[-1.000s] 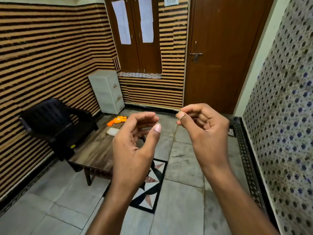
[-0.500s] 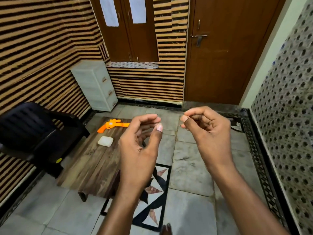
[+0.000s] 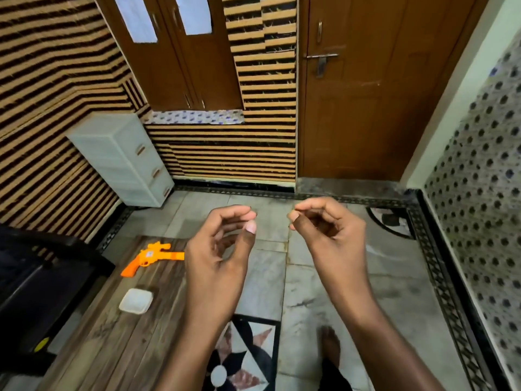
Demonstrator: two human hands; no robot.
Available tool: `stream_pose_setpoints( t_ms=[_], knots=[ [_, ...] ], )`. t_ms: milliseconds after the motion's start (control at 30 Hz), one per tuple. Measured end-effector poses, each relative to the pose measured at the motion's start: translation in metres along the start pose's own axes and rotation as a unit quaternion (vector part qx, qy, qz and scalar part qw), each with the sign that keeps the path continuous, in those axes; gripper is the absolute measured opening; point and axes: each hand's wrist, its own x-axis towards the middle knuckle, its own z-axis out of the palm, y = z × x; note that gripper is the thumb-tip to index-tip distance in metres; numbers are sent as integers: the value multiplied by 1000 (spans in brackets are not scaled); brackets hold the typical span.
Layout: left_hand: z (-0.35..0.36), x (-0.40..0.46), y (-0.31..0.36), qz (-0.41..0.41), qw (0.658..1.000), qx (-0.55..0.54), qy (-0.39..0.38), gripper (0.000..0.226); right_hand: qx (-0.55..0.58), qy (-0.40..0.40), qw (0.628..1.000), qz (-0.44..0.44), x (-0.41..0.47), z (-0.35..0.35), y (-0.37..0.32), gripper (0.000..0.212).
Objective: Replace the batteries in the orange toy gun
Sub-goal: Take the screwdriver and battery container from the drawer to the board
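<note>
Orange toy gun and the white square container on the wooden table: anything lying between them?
Nothing: head view shows bare wooden table between orange toy gun and white square container.
</note>
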Motion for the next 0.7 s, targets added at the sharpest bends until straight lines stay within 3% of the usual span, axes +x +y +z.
stream_pose_setpoints(
  t_ms=[400, 700],
  knots=[
    [127, 242, -65, -44, 997, 26, 51, 19, -53, -121, 991, 24, 295, 28, 81, 15],
    [115, 421, -171, -72, 989, 21, 127, 15, -65, -202, 976, 39, 465, 157, 175, 16]
  ],
)
